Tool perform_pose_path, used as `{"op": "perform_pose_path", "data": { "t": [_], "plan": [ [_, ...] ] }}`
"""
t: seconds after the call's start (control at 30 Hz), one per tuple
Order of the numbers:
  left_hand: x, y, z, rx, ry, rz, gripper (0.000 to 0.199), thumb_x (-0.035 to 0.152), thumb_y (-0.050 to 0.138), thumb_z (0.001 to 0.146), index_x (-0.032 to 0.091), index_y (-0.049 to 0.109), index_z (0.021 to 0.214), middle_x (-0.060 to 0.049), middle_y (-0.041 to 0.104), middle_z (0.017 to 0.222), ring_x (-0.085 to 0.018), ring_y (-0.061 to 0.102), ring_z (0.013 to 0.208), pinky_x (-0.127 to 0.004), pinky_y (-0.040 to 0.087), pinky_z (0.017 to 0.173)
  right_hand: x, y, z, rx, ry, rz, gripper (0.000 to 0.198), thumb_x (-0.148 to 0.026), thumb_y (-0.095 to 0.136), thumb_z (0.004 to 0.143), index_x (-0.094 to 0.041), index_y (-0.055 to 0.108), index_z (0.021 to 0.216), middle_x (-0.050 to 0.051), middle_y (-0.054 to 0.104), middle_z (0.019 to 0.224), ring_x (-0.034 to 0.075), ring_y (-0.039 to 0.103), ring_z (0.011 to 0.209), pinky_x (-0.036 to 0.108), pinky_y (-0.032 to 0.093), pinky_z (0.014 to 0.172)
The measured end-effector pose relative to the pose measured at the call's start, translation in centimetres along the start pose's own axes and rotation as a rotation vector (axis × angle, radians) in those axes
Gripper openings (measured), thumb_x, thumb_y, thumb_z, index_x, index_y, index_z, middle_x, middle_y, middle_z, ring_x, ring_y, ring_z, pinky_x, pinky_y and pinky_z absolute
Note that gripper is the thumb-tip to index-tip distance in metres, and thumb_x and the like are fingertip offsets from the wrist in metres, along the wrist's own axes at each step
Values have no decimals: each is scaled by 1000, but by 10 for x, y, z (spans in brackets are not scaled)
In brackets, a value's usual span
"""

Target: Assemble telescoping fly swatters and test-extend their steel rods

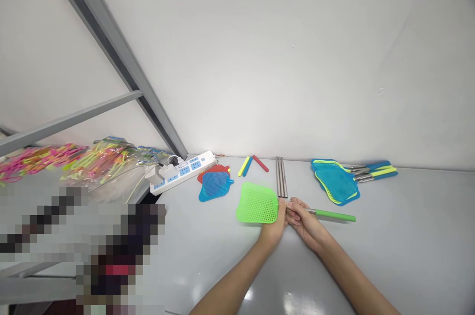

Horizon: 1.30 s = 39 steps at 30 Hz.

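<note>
My left hand (pixel 275 227) is closed around the neck of a bright green fly swatter head (pixel 257 204), whose perforated flap points left. Close against it, my right hand (pixel 305 223) grips a metal rod with a green handle (pixel 336 215) that extends to the right. Fingers hide the spot where head and rod meet, so I cannot tell whether they are joined. Just beyond my hands lie several bare metal rods (pixel 281 176) side by side. Farther left are a blue swatter head (pixel 216 185), a red swatter head (pixel 206 175) partly beneath it, and yellow, blue and red handle grips (pixel 261 163).
Several fly swatters with blue and yellow-green heads (pixel 337 184) are stacked at the right by the wall. A white power strip (pixel 183 172) with plugs lies at the left. Beyond a grey metal frame (pixel 122 48) are bagged colourful items (pixel 106 161) and a pixelated area.
</note>
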State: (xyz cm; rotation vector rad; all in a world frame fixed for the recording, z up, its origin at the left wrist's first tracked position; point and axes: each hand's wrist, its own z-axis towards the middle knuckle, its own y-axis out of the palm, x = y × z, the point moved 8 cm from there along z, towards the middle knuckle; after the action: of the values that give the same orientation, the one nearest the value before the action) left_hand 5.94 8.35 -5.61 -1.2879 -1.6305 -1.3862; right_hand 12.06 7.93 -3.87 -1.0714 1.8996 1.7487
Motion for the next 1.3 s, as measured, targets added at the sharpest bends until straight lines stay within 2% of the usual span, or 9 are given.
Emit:
{"op": "perform_pose_path", "data": {
  "t": [0.13, 0.43, 0.57, 0.9, 1.3],
  "plan": [
    [5, 4, -1, -19, 32, -14, 38, 52, 49, 67, 16, 42, 57, 4, 41, 50, -7, 38, 46, -21, 29, 43, -4, 1, -2, 9, -7, -36, 33, -22, 63, 66, -17, 35, 49, -6, 30, 46, 5, 20, 41, 21, 16, 39],
    [27, 15, -8, -87, 77, -38, 45, 56, 48, 66, 19, 27, 52, 9, 20, 42, -3, 19, 37, -20, 17, 35, -19, 14, -8, -9, -37, -82, 30, -21, 60, 68, -18, 36, 50, -6, 30, 46, 6, 20, 42, 21, 15, 40],
    [35, 17, -10, -95, 101, -39, 45, 59, 47, 65, 19, 28, 53, 9, 20, 42, -3, 20, 35, -20, 18, 34, -23, 16, -9, -6, -56, -97, 31, -21, 61, 68, -18, 36, 51, -7, 29, 46, 6, 19, 42, 22, 15, 39],
    [31, 12, -7, -65, 89, -35, 46, 57, 49, 65, 19, 27, 49, 9, 21, 38, -3, 19, 33, -21, 16, 33, -23, 15, -8, 4, -68, -119, 33, -22, 62, 67, -18, 34, 51, -7, 29, 44, 5, 20, 41, 22, 14, 40],
    [42, 12, -12, -71, 103, -25, 45, 57, 51, 64, 20, 28, 51, 10, 21, 37, -3, 20, 32, -20, 19, 34, -26, 17, -9, -3, -84, -130, 32, -22, 61, 68, -18, 34, 51, -7, 27, 44, 6, 18, 42, 23, 13, 41]
  ]
}}
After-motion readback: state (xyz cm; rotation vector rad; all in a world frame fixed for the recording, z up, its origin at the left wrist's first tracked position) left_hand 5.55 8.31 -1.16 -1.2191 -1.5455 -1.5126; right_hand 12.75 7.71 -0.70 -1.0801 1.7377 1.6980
